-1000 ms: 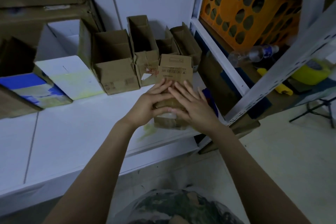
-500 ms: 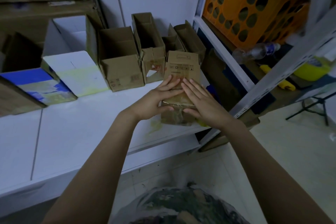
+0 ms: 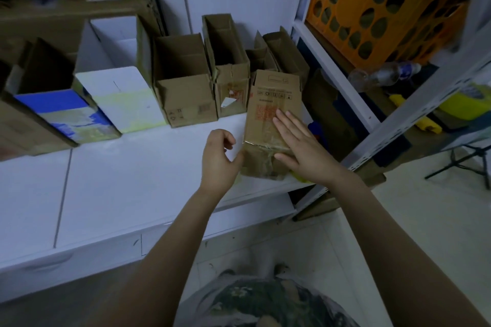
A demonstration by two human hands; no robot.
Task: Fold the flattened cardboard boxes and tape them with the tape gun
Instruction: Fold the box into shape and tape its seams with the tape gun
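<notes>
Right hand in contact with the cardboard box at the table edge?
Touching. The head view shows the right hand lying palm down, fingers straight, on the top face of the cardboard box, with no gap visible.

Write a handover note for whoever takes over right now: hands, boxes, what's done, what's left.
Left hand: loosely curled, holding nothing, beside the brown box.
Right hand: flat, pressing on that box at the white shelf's right end.
Done: a glossy tape strip crosses that box.
Left: check the seal; tape gun not clearly visible. Open boxes stand along the wall.
</notes>
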